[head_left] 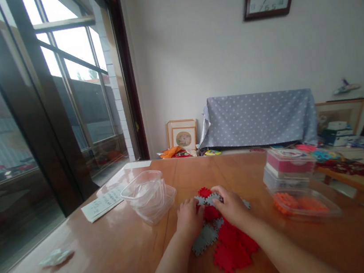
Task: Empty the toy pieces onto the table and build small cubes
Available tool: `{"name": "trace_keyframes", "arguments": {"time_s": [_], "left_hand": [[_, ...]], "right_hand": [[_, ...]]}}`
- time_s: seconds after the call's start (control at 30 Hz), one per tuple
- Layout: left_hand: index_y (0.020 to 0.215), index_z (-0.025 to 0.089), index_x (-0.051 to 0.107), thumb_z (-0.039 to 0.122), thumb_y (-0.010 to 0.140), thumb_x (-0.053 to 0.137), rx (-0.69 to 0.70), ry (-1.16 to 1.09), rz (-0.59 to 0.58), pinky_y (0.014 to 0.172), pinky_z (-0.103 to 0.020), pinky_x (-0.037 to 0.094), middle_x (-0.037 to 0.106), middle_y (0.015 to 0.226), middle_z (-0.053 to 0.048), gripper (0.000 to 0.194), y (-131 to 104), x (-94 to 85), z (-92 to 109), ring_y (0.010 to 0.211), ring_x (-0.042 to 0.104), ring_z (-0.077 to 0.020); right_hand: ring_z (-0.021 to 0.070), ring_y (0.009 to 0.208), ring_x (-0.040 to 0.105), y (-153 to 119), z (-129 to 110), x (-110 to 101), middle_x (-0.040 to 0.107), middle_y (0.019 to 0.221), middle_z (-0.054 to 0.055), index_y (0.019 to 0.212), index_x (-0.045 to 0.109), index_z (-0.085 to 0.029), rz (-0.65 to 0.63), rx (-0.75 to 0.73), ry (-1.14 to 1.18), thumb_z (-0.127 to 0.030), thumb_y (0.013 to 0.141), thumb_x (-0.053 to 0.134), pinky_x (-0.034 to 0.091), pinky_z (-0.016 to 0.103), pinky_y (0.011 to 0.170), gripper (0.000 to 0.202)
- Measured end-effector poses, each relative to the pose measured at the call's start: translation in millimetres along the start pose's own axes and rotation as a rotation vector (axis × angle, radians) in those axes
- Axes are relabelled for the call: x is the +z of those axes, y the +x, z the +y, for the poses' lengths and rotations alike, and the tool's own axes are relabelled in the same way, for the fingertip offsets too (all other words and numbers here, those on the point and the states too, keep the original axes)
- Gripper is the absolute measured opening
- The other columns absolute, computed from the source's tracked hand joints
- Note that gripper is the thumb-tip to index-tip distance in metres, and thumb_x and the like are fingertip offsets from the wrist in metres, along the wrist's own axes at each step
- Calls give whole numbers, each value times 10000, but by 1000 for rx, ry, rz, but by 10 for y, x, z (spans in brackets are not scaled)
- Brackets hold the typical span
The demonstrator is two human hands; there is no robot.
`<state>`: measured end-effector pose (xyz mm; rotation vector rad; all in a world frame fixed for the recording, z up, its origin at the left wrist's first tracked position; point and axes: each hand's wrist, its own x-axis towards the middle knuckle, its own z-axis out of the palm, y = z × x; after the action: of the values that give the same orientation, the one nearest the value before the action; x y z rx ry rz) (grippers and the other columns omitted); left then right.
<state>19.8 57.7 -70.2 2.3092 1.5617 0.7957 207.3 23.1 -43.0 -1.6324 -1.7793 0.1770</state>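
My left hand (190,217) is closed at the left edge of a grey toothed interlocking piece (213,199). My right hand (230,204) pinches the same grey piece from the right, its fingers curled over the edge. A red toothed piece (204,192) shows just beyond it, and another red piece (211,213) lies between my hands. Nearer to me, loose grey pieces (205,240) and a pile of red pieces (232,250) rest on the table, partly under my right forearm. My fingers hide some of the joints.
Clear plastic containers (150,199) stand on the wooden table (124,260) at left, beside a sheet of written paper (103,203). A crumpled wrapper (56,258) lies nearer left. At right are stacked clear boxes (287,169) and an open box holding orange pieces (300,203).
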Motion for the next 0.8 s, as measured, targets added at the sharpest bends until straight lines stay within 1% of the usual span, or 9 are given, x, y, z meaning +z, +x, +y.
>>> {"name": "trace_keyframes", "arguments": {"time_s": [0.13,0.27,0.37,0.47,0.53,0.6,0.63,0.7,0.8], "left_hand": [[1026,195,670,436,980,452,-11,-40,12,819,-309,418,701,1039,-118,328,20,3,9,979,633,-247],[1079,209,671,434,995,408,-19,-76,12,875,-314,437,700,1125,-114,356,4,-42,48,1043,633,-243],[1164,218,662,513,979,402,-52,-72,-20,927,-357,447,682,1201,-126,434,-34,-101,98,1113,620,-276],[1320,254,600,669,884,487,-18,-36,-70,1035,-477,401,617,1342,-138,613,-108,-170,162,1236,556,-352],[1420,305,525,738,788,575,72,-8,-114,1125,-589,277,506,1488,-128,768,-172,-217,217,1364,435,-405],[1478,361,454,747,734,634,176,-3,-182,1161,-664,129,400,1579,-93,857,-231,-255,276,1452,300,-428],[1484,385,439,734,724,656,216,-5,-223,1161,-686,77,385,1591,-76,865,-253,-270,304,1471,260,-430],[1448,405,478,679,731,686,251,-8,-270,1154,-701,48,443,1553,-61,796,-277,-286,346,1465,270,-427],[1240,335,641,562,776,686,230,13,-230,1140,-641,188,605,1360,-79,518,-259,-273,353,1346,436,-392]], "right_hand": [[237,1014,703,11,92,7,752,1124,84,1297,575,-206,68,50,374,-402,904,517,521,357,916,443],[257,1065,696,7,317,-124,736,1170,129,1310,572,-165,93,183,471,-464,907,510,529,382,950,506],[289,1119,678,-96,502,-289,725,1199,148,1266,620,-168,71,234,446,-476,874,570,504,431,1002,501],[313,1215,632,-293,632,-453,678,1300,164,1348,590,-169,-50,255,414,-529,813,669,488,464,1037,650],[317,1381,488,-443,667,-541,520,1499,151,1476,476,-200,-225,181,327,-584,774,714,391,491,1139,835],[338,1505,276,-577,662,-593,308,1635,124,1540,386,-246,-387,82,218,-623,716,763,258,522,1212,982],[355,1530,188,-630,651,-601,235,1662,106,1552,361,-278,-440,54,161,-638,685,783,206,547,1224,1029],[379,1542,98,-695,628,-579,186,1675,79,1546,361,-336,-483,35,52,-652,659,796,146,590,1224,1038],[361,1520,221,-684,635,-483,297,1642,101,1489,479,-303,-388,38,-36,-580,748,742,200,564,1217,833]]}}
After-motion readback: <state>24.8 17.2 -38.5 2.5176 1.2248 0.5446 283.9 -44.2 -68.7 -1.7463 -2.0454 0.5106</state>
